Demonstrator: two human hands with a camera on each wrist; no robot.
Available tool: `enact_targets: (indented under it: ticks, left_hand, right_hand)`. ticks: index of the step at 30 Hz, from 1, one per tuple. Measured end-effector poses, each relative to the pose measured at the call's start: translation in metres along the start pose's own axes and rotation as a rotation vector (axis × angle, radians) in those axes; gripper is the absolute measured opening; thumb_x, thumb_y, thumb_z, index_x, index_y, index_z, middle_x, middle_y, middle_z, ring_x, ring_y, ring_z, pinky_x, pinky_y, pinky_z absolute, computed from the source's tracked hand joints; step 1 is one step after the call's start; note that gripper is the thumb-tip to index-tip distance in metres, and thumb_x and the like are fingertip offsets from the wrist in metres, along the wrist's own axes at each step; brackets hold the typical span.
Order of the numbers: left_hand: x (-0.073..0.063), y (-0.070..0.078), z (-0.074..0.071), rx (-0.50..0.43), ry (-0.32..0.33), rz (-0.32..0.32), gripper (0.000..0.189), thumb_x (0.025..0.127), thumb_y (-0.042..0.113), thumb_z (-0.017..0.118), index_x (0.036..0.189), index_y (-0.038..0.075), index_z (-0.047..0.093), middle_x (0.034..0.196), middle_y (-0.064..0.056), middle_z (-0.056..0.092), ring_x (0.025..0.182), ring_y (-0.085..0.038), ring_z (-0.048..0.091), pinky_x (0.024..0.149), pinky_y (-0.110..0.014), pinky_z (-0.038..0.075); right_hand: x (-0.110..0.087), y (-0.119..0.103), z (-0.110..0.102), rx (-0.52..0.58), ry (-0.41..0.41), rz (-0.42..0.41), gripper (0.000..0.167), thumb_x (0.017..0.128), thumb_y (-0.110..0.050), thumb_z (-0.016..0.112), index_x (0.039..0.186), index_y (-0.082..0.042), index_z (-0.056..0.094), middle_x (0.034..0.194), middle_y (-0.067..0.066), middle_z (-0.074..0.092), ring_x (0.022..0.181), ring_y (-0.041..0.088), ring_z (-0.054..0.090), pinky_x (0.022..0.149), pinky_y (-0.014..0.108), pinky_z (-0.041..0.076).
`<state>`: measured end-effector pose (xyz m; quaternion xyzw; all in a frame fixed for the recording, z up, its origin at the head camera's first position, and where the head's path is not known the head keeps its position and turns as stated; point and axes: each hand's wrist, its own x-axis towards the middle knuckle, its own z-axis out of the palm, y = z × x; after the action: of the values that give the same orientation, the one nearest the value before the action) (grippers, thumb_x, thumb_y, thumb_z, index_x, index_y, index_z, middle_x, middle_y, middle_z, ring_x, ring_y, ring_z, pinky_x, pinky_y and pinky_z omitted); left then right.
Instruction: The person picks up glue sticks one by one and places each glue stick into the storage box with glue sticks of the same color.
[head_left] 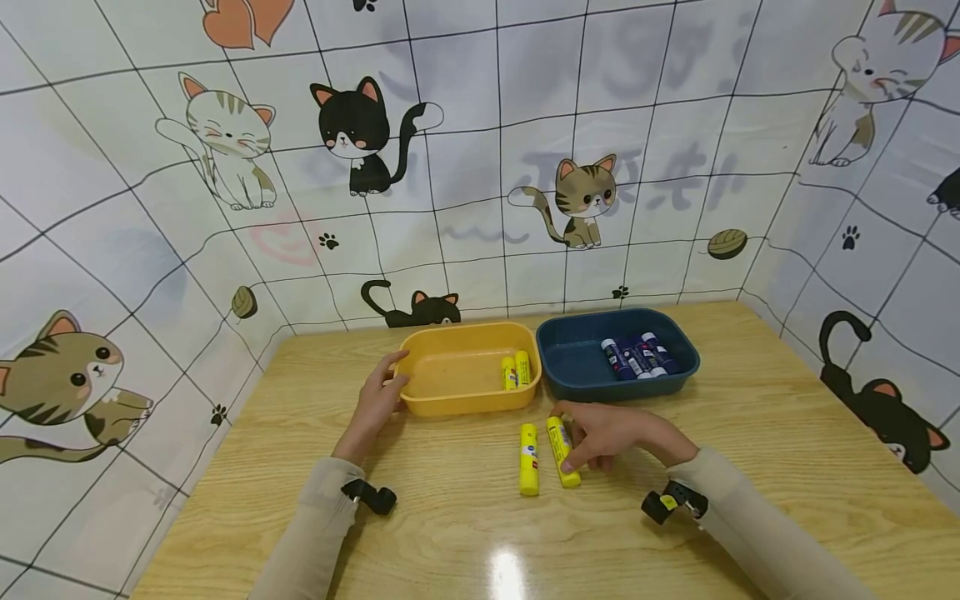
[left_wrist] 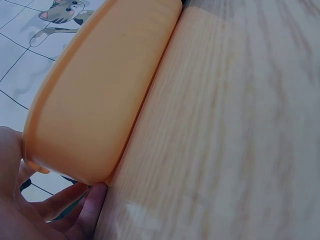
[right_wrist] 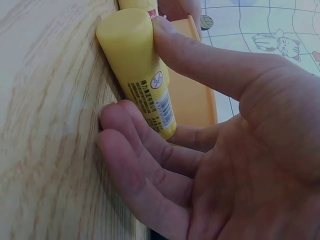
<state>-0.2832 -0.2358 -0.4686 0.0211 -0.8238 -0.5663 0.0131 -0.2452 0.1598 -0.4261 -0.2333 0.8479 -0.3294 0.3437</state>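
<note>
My right hand (head_left: 603,433) pinches a yellow glue stick (head_left: 558,446) lying on the table. In the right wrist view its thumb (right_wrist: 200,60) presses near the glue stick's wide end, the index finger is at the far end and the other fingers are bent beside it. A second yellow glue stick (head_left: 529,460) lies just to the left. My left hand (head_left: 377,404) holds the left end of a yellow bin (head_left: 450,404), fingers at its rim and outer wall. Two yellow glue sticks (head_left: 509,374) lie at the right inside this bin.
A dark blue bin (head_left: 585,387) stands close against the yellow bin's right side, with several navy glue sticks (head_left: 617,358) inside. Both bins sit toward the back of the wooden table (head_left: 450,533). Cat-patterned sheets (head_left: 465,192) enclose the table at the back and sides.
</note>
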Motion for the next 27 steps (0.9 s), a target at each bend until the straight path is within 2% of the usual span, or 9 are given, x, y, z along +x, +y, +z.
enact_targets:
  ticks: [6, 10, 12, 15, 18, 22, 27]
  left_hand:
    - [0.000, 0.000, -0.001, 0.000, -0.002, 0.009, 0.049, 0.106, 0.020, 0.049, 0.155, 0.025, 0.046, 0.143, -0.024, 0.049, 0.115, -0.036, 0.065, 0.080, -0.034, 0.064]
    - [0.000, 0.000, -0.002, -0.014, -0.013, -0.001, 0.050, 0.106, 0.021, 0.049, 0.156, 0.023, 0.045, 0.146, -0.026, 0.047, 0.117, -0.038, 0.064, 0.083, -0.038, 0.064]
    - [-0.001, 0.005, -0.003, -0.022, -0.028, -0.011, 0.051, 0.107, 0.020, 0.048, 0.158, 0.020, 0.043, 0.147, -0.028, 0.045, 0.119, -0.041, 0.063, 0.085, -0.043, 0.064]
    - [-0.011, 0.020, -0.005, -0.020, -0.050, -0.017, 0.053, 0.106, 0.018, 0.048, 0.159, 0.015, 0.041, 0.148, -0.031, 0.045, 0.120, -0.044, 0.062, 0.089, -0.048, 0.063]
    - [-0.011, 0.018, -0.003, -0.010, -0.036, -0.002, 0.051, 0.106, 0.019, 0.048, 0.157, 0.018, 0.043, 0.145, -0.028, 0.047, 0.118, -0.042, 0.064, 0.086, -0.043, 0.064]
    - [0.000, -0.002, -0.001, -0.007, -0.003, 0.016, 0.049, 0.107, 0.022, 0.049, 0.155, 0.025, 0.046, 0.143, -0.024, 0.049, 0.115, -0.038, 0.065, 0.080, -0.037, 0.064]
    - [-0.003, 0.008, -0.003, -0.018, -0.028, -0.008, 0.051, 0.107, 0.020, 0.047, 0.158, 0.019, 0.042, 0.148, -0.028, 0.046, 0.119, -0.043, 0.063, 0.086, -0.045, 0.064]
  right_hand:
    - [0.001, 0.001, 0.001, 0.008, 0.011, -0.028, 0.080, 0.086, -0.024, 0.085, 0.148, -0.006, 0.036, 0.073, 0.005, 0.065, 0.053, 0.018, 0.058, 0.053, 0.029, 0.052]
    - [0.001, 0.001, 0.001, 0.008, 0.016, -0.054, 0.081, 0.086, -0.022, 0.085, 0.148, -0.005, 0.035, 0.074, 0.005, 0.064, 0.053, 0.018, 0.056, 0.053, 0.029, 0.051]
    - [0.001, 0.000, 0.001, 0.005, 0.020, -0.065, 0.081, 0.086, -0.022, 0.085, 0.148, -0.005, 0.036, 0.074, 0.005, 0.064, 0.053, 0.018, 0.056, 0.053, 0.030, 0.050]
    - [0.000, -0.001, 0.001, -0.002, 0.026, -0.086, 0.080, 0.086, -0.020, 0.085, 0.147, -0.005, 0.036, 0.074, 0.005, 0.064, 0.053, 0.019, 0.056, 0.053, 0.031, 0.050]
    - [-0.001, -0.003, 0.000, -0.010, 0.037, -0.092, 0.078, 0.085, -0.019, 0.085, 0.145, -0.006, 0.036, 0.077, 0.006, 0.065, 0.056, 0.021, 0.059, 0.055, 0.033, 0.052]
    - [-0.001, -0.006, 0.000, -0.038, 0.063, -0.089, 0.075, 0.085, -0.018, 0.085, 0.143, -0.009, 0.038, 0.084, 0.006, 0.065, 0.061, 0.022, 0.062, 0.058, 0.033, 0.054]
    - [-0.001, -0.005, -0.001, -0.057, 0.084, -0.118, 0.065, 0.091, -0.017, 0.079, 0.141, -0.006, 0.039, 0.085, 0.005, 0.065, 0.064, 0.022, 0.063, 0.059, 0.035, 0.057]
